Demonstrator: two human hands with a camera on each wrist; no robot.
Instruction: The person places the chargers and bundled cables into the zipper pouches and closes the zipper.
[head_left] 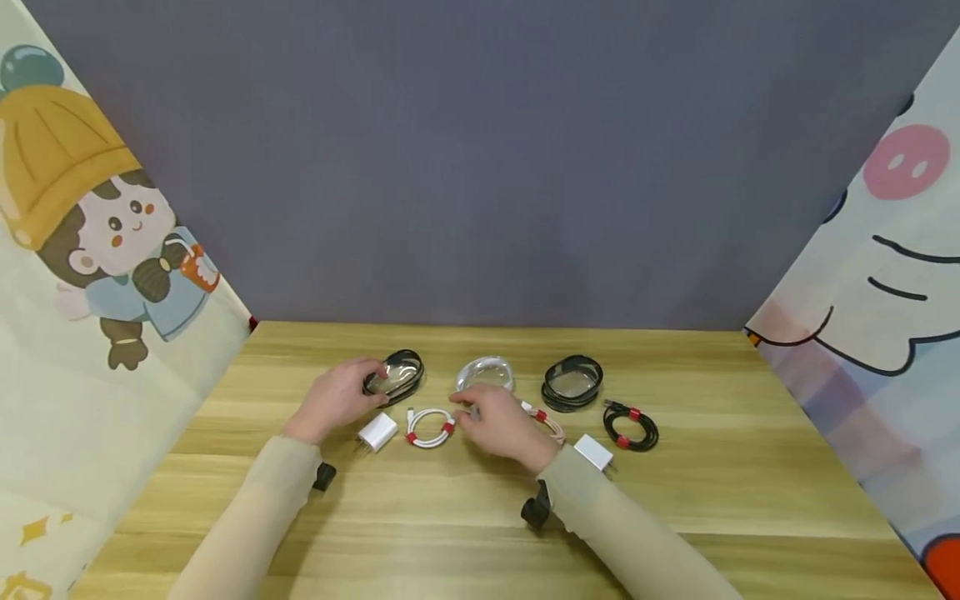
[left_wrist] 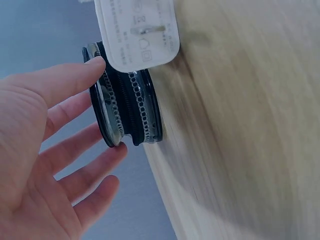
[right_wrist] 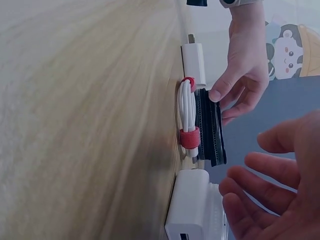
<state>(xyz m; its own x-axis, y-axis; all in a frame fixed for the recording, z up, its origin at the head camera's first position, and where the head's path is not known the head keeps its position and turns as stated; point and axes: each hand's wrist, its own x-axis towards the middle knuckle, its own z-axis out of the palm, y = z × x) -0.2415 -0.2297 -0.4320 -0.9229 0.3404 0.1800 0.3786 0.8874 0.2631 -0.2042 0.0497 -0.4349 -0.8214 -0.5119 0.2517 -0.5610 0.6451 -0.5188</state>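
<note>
The left hand [head_left: 341,398] is at the first black-rimmed case [head_left: 402,375], which lies toward the far edge of the table [head_left: 420,508], left of its middle. The thumb touches the rim and the other fingers spread around it; whether they truly grip, I cannot tell, because the case hides some fingertips. The right hand [head_left: 498,419] holds nothing; its fingers are loosely bent near the clear case [head_left: 483,372].

In my judgement, the first black-rimmed case could slip or tip if only the thumb presses this thin rim. Carried low toward the near edge, it could knock the left charger [head_left: 377,432] or catch the white cable [head_left: 429,444].

The left wrist view shows the zipper and the print on the left charger, which the head view does not. The right wrist view shows a charger with a port [right_wrist: 187,202] beside the clear case; in the head view, the right hand covers most of that spot. Only the head view shows the black cable [head_left: 653,432], toward the right edge.
</note>
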